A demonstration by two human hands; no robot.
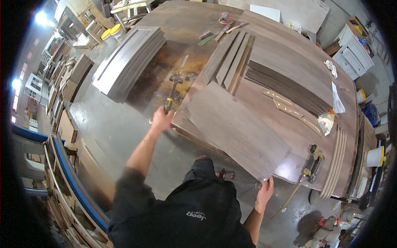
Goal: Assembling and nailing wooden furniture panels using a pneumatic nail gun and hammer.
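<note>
My left hand [161, 120] is wrapped round the black and yellow handle of a hammer [173, 90], whose head points away from me over the stained part of the table. To the right, my right hand [264, 194] grips the near corner of a flat grey-brown wood panel [235, 128] between thumb and fingers. The panel lies slantwise across the table, its near edge jutting past the table edge. Its far end reaches several long wood strips [235, 58]. On the right, a yellow and black nail gun [313, 163] with a hose rests close to the table edge.
A stack of grey framed doors [128, 62] stands at the left of the table. Dark slats [285, 89], pale curved strips [333, 163] and a white paper sheet [337, 98] lie at the right. A red sander [225, 17] sits at the back. Blue-edged racking [74, 177] is at my left.
</note>
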